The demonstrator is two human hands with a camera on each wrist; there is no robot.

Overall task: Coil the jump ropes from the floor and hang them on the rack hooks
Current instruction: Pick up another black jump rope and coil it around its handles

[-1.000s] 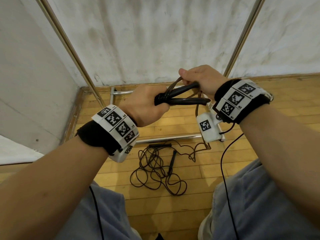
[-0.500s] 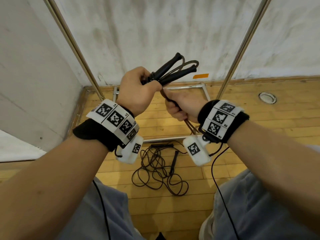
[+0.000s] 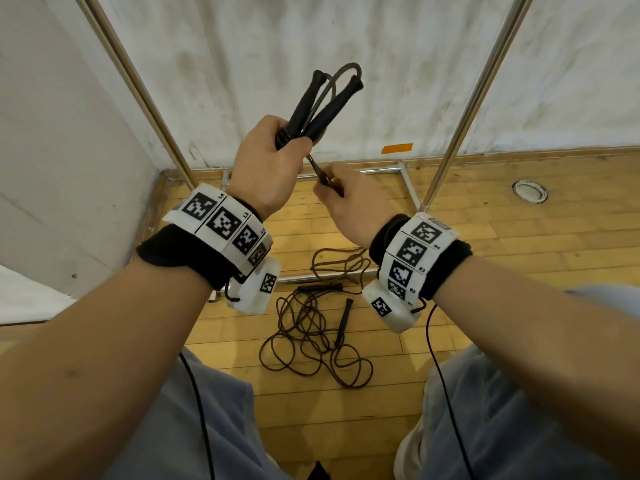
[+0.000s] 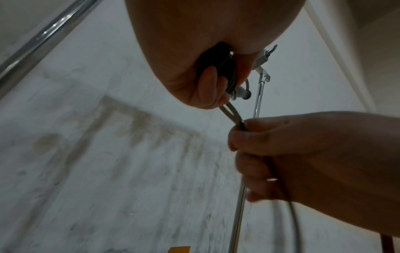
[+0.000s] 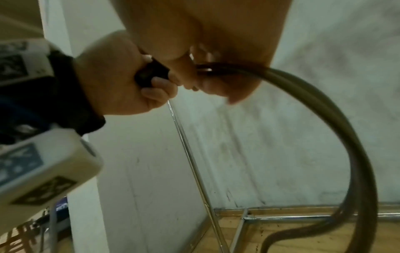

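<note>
My left hand [image 3: 277, 147] grips both black handles [image 3: 325, 105] of a brown jump rope, ends pointing up, with a short rope loop [image 3: 346, 69] arching above them. Just below, my right hand [image 3: 334, 190] pinches the rope strands [image 4: 231, 113] that come out under the left fist. In the right wrist view the held rope [image 5: 324, 119] sweeps down in a wide curve to the floor. A second jump rope [image 3: 311, 334] lies tangled on the wooden floor between my knees. A rack hook [image 4: 267, 55] shows high on the right pole [image 4: 249, 154].
The chrome rack stands against the white wall, with slanted poles at left [image 3: 138, 84] and right [image 3: 478, 98] and a base frame [image 3: 405, 178] on the floor. A wall corner closes in on the left. A round floor fitting [image 3: 530, 192] sits to the right.
My left hand lifted the handles and tipped them upright. My right hand let go of the handle ends, dropped below the left fist and now pinches the rope strands there.
</note>
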